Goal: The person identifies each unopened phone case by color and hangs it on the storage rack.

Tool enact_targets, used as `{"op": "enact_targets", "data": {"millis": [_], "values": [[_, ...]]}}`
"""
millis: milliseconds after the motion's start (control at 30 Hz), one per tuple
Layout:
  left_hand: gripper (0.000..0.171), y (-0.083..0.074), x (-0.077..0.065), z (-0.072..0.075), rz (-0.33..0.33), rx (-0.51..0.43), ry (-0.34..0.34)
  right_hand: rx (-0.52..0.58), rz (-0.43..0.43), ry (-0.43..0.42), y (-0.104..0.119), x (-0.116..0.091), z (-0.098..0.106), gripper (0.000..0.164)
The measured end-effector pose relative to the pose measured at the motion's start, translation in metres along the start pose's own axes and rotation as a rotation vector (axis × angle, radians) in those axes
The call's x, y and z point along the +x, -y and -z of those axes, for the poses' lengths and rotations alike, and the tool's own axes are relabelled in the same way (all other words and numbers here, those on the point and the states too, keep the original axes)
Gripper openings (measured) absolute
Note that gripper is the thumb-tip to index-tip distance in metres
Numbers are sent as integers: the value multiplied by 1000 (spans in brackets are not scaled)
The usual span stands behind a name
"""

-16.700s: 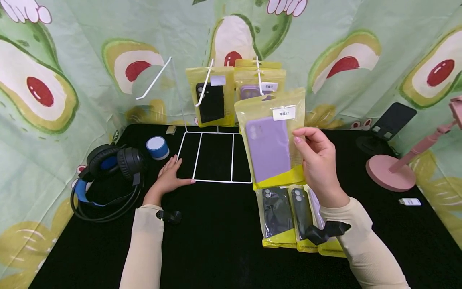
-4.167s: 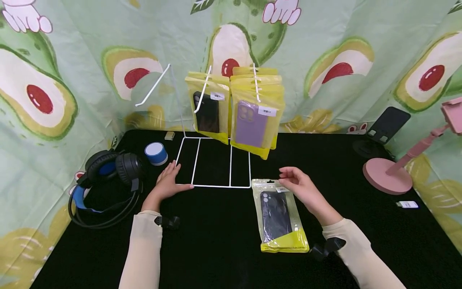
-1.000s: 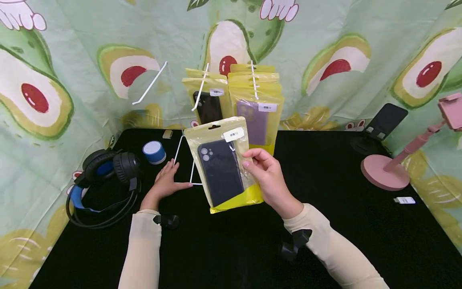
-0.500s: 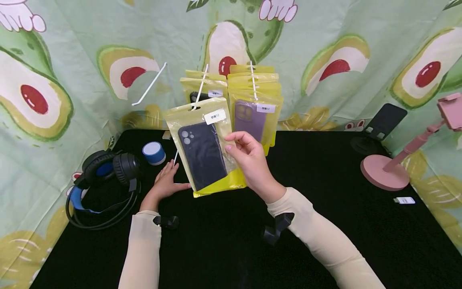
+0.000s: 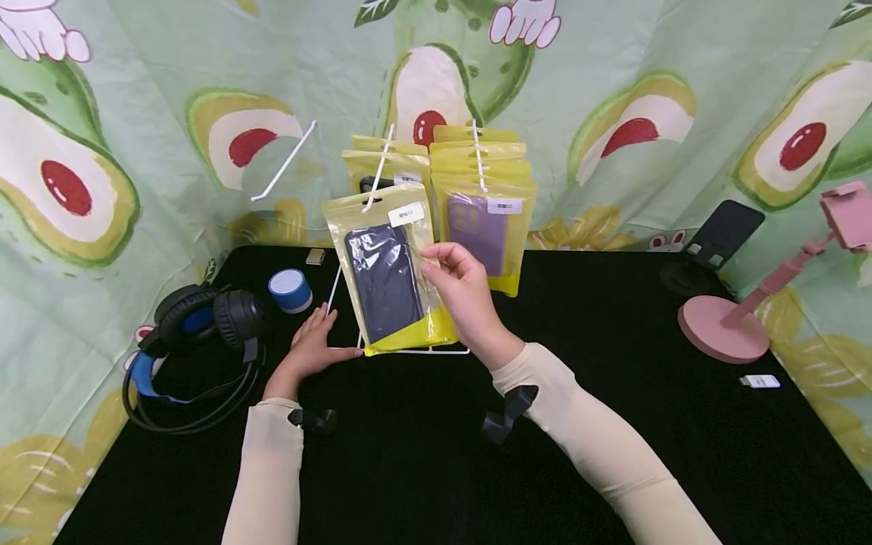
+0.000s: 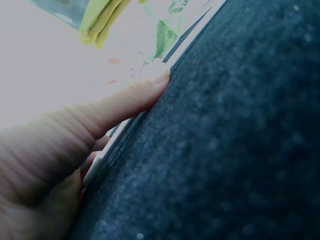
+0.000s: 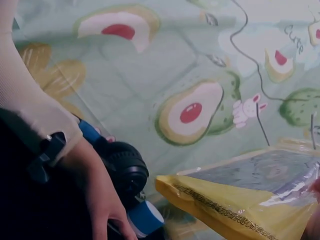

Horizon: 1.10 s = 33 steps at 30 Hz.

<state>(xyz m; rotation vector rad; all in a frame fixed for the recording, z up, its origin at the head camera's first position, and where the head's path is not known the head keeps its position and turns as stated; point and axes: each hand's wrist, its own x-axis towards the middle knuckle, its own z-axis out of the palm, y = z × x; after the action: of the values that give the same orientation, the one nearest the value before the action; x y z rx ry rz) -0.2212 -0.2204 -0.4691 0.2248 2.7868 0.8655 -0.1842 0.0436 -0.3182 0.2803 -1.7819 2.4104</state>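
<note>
My right hand (image 5: 466, 299) pinches the right edge of a clear-and-yellow pouch (image 5: 434, 325) with a dark phone case (image 5: 384, 280) inside. The pouch's hang hole is at the bent tip of the middle white hook (image 5: 383, 163), which appears to pass through it. In the right wrist view the pouch (image 7: 240, 210) is tilted, with only a bit of the hand at the edge. My left hand (image 5: 313, 344) rests with spread fingers on the left front corner of the white wire rack (image 5: 415, 351); its thumb lies along the bar (image 6: 120, 131) in the left wrist view.
More pouches hang behind on the middle hook, and several, a purple case (image 5: 477, 231) foremost, on the right hook (image 5: 478, 155). The left hook (image 5: 284, 160) is bare. Headphones (image 5: 204, 318) and a blue cylinder (image 5: 290, 291) lie left; a pink stand (image 5: 725, 325) and USB stick (image 5: 760, 381) right.
The right hand took the dark-case pouch from the table, raised it leftward and brought its hole to the middle hook. Earlier, a purple-case pouch went onto the right hook. The left hand stays put.
</note>
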Motion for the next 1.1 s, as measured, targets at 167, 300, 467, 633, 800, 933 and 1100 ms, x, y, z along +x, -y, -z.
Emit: {"op": "enact_targets", "data": {"millis": [167,300,467,633,800,933,1100], "values": [[103,-1,0,1,10,0,7,-2,16,-97,-8,17,-11,11],[104,-2,-2,0,27,5,21,-37,-1,-139,-16,24,-18,13],[104,-3,-2,0,29,5,28,-112,-12,-99,-21,24,-14,23],[104,-3,0,0,40,9,19,-210,-22,15,-21,18,-1,36],[105,-2,0,0,51,19,25,-301,-10,119,-21,2,18,37],[105,-2,0,-1,46,14,22,-323,-8,167,-20,-13,39,37],[106,-4,0,0,45,12,17,-329,-89,135,-22,-27,73,33]]}}
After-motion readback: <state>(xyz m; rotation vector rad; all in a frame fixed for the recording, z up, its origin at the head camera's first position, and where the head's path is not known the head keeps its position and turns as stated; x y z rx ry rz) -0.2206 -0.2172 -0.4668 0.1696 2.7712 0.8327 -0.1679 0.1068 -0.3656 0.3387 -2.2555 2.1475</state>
